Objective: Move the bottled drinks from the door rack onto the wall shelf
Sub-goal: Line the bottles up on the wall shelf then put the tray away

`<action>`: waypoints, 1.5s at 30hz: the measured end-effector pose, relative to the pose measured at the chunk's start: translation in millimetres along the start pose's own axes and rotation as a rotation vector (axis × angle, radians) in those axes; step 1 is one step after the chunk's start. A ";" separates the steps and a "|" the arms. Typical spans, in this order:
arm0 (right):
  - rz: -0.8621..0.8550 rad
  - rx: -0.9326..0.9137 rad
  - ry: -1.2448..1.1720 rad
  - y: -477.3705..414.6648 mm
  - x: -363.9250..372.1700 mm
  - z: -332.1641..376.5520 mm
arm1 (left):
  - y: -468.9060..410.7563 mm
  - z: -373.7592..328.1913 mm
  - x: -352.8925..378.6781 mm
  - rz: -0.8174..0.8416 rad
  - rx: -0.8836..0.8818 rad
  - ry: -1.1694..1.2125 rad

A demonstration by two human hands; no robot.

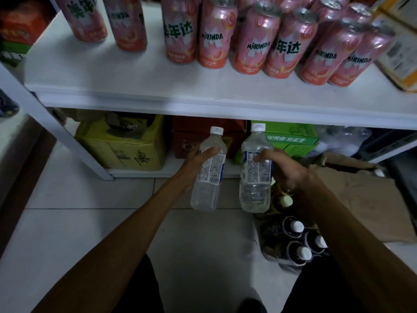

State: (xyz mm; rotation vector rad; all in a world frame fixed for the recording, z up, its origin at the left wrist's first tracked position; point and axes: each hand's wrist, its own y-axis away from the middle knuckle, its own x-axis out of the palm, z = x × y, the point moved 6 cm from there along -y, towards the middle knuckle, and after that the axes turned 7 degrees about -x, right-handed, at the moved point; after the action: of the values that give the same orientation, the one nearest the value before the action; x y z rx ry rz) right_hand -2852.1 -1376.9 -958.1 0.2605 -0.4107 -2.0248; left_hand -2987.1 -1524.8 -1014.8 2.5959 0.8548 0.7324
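Left grip [198, 161] is curled round the left bottle [208, 177], and right grip [284, 169] is curled round the right bottle [256, 179]. Both bottles are clear with white caps, side by side, not touching, held in the air just below the front edge of the white shelf [203, 98]. Pink cans [248, 41] stand along the shelf's back and right; a yellow carton [121, 145] sits under it, and dark bottles [293, 241] are on the floor.
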 end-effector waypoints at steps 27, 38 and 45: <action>-0.316 0.048 -0.189 124.2 19.9 24.4 | 123.0 -16.6 84.3 -0.282 -0.226 -0.056; -0.427 0.076 -0.146 252.4 28.2 179.7 | 249.3 -164.9 175.1 -0.214 -0.246 -0.133; -0.413 -0.059 -0.079 317.9 33.2 337.5 | 319.1 -321.9 241.3 -0.156 -0.101 -0.134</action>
State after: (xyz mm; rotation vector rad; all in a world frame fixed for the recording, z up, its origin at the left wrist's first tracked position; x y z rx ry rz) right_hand -2728.9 -1483.9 -522.8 0.2442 -0.3668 -2.4539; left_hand -2852.2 -1580.4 -522.5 2.4257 0.9405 0.5376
